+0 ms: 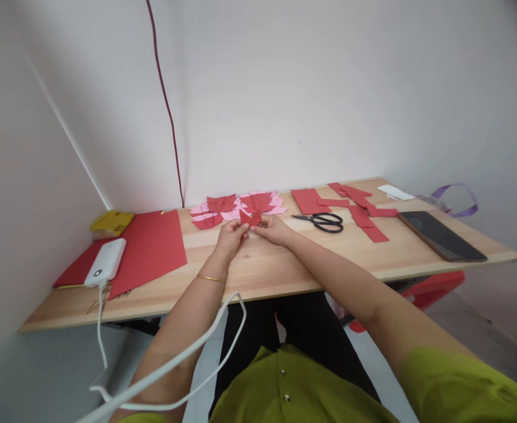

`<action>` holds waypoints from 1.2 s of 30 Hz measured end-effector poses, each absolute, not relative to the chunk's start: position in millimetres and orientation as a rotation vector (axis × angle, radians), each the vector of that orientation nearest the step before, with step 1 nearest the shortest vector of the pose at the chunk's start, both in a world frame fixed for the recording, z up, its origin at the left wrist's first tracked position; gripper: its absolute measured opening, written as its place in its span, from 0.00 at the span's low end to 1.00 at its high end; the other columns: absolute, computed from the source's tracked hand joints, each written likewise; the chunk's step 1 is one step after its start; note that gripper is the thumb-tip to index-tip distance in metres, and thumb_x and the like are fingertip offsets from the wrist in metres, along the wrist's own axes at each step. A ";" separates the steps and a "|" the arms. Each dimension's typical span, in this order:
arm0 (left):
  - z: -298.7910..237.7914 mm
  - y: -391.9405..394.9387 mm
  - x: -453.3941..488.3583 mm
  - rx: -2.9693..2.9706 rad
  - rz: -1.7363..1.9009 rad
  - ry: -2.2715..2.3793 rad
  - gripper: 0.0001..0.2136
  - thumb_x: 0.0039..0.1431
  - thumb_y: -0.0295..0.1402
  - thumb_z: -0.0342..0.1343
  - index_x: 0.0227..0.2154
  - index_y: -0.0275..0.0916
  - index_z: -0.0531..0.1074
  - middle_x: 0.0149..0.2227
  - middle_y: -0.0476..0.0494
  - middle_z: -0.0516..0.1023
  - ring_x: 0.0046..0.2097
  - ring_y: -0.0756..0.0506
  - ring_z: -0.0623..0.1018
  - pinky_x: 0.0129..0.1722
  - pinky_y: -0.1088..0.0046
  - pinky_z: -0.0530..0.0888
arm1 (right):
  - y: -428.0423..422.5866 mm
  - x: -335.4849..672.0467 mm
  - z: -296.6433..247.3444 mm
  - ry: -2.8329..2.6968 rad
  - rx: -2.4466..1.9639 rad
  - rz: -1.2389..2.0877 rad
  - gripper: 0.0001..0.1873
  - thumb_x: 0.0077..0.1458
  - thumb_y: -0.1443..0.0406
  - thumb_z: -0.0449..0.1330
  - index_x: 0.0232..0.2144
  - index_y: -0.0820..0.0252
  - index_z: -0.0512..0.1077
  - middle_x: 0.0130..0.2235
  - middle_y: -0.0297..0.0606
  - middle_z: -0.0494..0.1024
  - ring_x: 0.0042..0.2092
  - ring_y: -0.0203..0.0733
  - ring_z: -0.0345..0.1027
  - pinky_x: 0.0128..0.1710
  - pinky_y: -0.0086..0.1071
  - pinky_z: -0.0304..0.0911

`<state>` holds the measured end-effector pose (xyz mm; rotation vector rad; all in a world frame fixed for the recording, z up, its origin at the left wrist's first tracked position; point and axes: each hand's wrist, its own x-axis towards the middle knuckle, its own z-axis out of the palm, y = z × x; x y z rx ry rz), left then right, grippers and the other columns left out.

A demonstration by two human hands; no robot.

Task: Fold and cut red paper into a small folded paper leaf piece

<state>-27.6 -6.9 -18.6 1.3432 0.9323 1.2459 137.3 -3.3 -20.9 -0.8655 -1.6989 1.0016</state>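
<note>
A small folded red paper piece [250, 218] with pointed upper corners is held between my two hands, just above the wooden table. My left hand [231, 236] pinches its left side, thumb in front. On the right side my right hand [274, 229] grips it the same way, fingers closed. Just behind my hands lies a group of folded red papers [258, 202] and pink papers [202, 209]. Black-handled scissors [324, 221] rest to the right of my right hand, blades pointing left.
Red sheets [153, 249] lie at the left under a white power bank [106, 262] with a cable, beside a yellow packet [112, 223]. At the right are a red square [305, 201], red strips [368, 226] and a dark tablet [441, 236]. The table [258, 276] meets the wall.
</note>
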 end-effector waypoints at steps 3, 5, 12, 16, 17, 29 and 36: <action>-21.6 -4.6 -29.0 1.350 1.239 0.933 0.11 0.48 0.38 0.61 0.22 0.36 0.69 0.17 0.51 0.68 0.23 0.52 0.68 0.28 0.75 0.65 | -5.0 137.6 -18.8 -1.722 -0.846 0.994 0.15 0.48 0.58 0.62 0.35 0.64 0.75 0.36 0.39 0.80 0.36 0.40 0.71 0.39 0.34 0.65; -22.9 -3.5 -29.6 1.343 1.235 0.940 0.12 0.49 0.39 0.60 0.21 0.36 0.69 0.17 0.50 0.69 0.22 0.52 0.69 0.29 0.75 0.66 | -5.6 138.1 -17.8 -1.728 -0.857 0.997 0.15 0.48 0.58 0.62 0.34 0.64 0.75 0.35 0.39 0.80 0.35 0.40 0.71 0.38 0.33 0.65; -16.2 -8.1 -27.5 1.332 1.240 0.936 0.14 0.50 0.43 0.60 0.23 0.35 0.70 0.17 0.51 0.68 0.22 0.52 0.68 0.27 0.75 0.65 | -5.3 138.6 -16.9 -1.710 -0.877 1.016 0.16 0.47 0.58 0.62 0.34 0.64 0.74 0.36 0.39 0.79 0.35 0.40 0.70 0.39 0.33 0.64; -12.3 -11.1 -25.3 1.342 1.214 0.896 0.14 0.40 0.37 0.67 0.29 0.35 0.73 0.21 0.52 0.70 0.23 0.53 0.66 0.27 0.75 0.63 | -6.6 138.0 -14.2 -1.792 -0.836 0.963 0.14 0.49 0.58 0.61 0.33 0.64 0.74 0.35 0.39 0.79 0.36 0.40 0.70 0.38 0.32 0.64; -12.4 -11.1 -25.1 1.347 1.214 0.897 0.14 0.40 0.37 0.67 0.29 0.35 0.73 0.21 0.52 0.70 0.23 0.54 0.65 0.27 0.75 0.63 | -7.0 137.9 -13.4 -1.824 -0.822 0.939 0.14 0.50 0.58 0.60 0.33 0.64 0.74 0.35 0.39 0.78 0.36 0.39 0.69 0.37 0.31 0.63; -16.9 -9.3 -25.1 1.337 1.236 0.934 0.13 0.40 0.38 0.66 0.21 0.33 0.72 0.18 0.51 0.68 0.23 0.53 0.64 0.26 0.75 0.60 | -6.0 139.0 -16.7 -1.952 -0.819 0.768 0.12 0.50 0.61 0.59 0.34 0.64 0.75 0.30 0.36 0.74 0.32 0.36 0.64 0.31 0.28 0.60; -16.8 -9.5 -27.1 1.291 1.214 0.857 0.13 0.40 0.37 0.66 0.19 0.34 0.69 0.16 0.52 0.65 0.22 0.54 0.63 0.26 0.76 0.61 | -7.9 138.5 -16.4 -1.968 -0.799 0.794 0.13 0.51 0.60 0.59 0.35 0.65 0.74 0.32 0.37 0.75 0.31 0.36 0.64 0.31 0.28 0.59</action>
